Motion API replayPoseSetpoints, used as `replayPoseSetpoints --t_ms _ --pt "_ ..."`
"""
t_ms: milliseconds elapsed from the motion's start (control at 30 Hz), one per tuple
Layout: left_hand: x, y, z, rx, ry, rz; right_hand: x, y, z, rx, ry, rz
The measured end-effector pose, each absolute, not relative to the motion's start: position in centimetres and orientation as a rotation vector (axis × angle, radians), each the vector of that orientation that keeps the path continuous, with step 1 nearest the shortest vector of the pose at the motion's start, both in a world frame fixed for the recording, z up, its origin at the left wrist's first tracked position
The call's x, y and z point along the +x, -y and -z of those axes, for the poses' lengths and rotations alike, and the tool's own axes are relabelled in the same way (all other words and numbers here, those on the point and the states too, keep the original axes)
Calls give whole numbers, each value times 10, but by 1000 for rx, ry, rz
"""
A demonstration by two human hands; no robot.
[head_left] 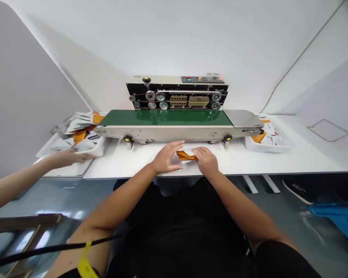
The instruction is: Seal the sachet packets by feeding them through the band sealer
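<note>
The right hand (206, 161) has a narrow grip on the right end of a small bundle of orange-and-white packets (186, 155); the left hand (166, 157) has a wide grip, fingers and thumb spread around the other end. The bundle is near the front edge of the smooth white tabletop (118, 164), before a long metal machine with a green belt (174, 133)

my two hands (164, 157), can't tell if it's one orange-and-white packet (184, 155) or more between them, one hand from somebody else (72, 157), two white bins (268, 147), way too many loose packets (80, 124) to count, one machine (194, 92), one green belt (168, 117), three black knobs (128, 138), one shoe (297, 189)
</note>
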State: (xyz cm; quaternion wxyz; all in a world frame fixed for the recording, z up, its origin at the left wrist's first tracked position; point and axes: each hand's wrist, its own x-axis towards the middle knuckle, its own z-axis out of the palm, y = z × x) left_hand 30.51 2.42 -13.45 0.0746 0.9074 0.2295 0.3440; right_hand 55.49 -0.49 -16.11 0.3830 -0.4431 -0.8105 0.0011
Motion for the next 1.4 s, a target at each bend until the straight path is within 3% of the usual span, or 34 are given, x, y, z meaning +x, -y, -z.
replayPoseSetpoints --t_ms 200,433,700,867,1167,1400 --pt "317 -32 154 2712 -702 -705 541 -18 181 -1201 2174 -37" --pt "316 -41 165 2706 -767 -782 552 -20 183 -1036 2169 -232" --pt "315 -41 164 2716 -731 -885 554 -20 178 -1071 2052 -76" --pt "314 -38 158 2764 -725 -906 554 -17 179 -1017 2075 -156" --pt "313 -41 171 2738 -803 -1258 552 -8 178 -954 1918 -189" --pt "315 -40 166 2754 -833 -1200 556 -2 173 -1003 1810 -205"
